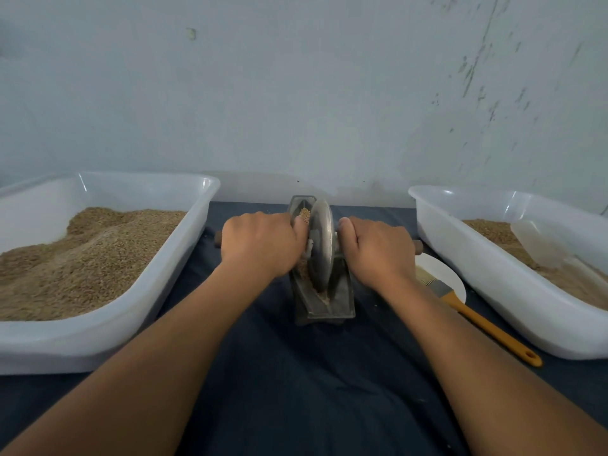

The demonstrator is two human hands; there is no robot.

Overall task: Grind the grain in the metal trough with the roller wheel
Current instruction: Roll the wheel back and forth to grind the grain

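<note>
Left hand (261,243) curled round the left end of the dark wooden axle handle (217,241); right hand (378,246) curled round the right end — both grips closed, thumbs lying toward the grey metal roller wheel (320,246). The wheel stands upright in the narrow grey metal trough (324,301), near its middle. Tan grain (305,214) shows in the trough beyond the wheel and at its near end.

Judgement: rolling stroke under way. Keep both hands level so the wheel stays upright, press evenly, run the full trough length.

2 white plastic tubs of grain flank the trough — left tub (108,343), right tub (493,291). An orange-handled pastry brush (473,315) lies right of the trough.
</note>
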